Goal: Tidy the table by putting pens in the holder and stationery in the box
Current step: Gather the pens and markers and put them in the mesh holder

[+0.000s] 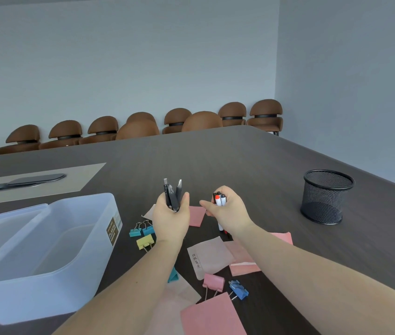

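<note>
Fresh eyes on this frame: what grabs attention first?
Two hands raised mid-table: the left hand grips a bunch of dark pens, the right hand a few white markers. A black mesh holder stands far right, a translucent box near left, binder clips and pink notes between.

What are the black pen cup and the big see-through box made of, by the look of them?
The pen cup looks like black metal wire mesh with a matte finish: fine holes let the table show through, and a solid rim runs round the top. The box looks like frosted translucent plastic: its walls are cloudy, its corners rounded, and its label seems to read "plastic".
</note>
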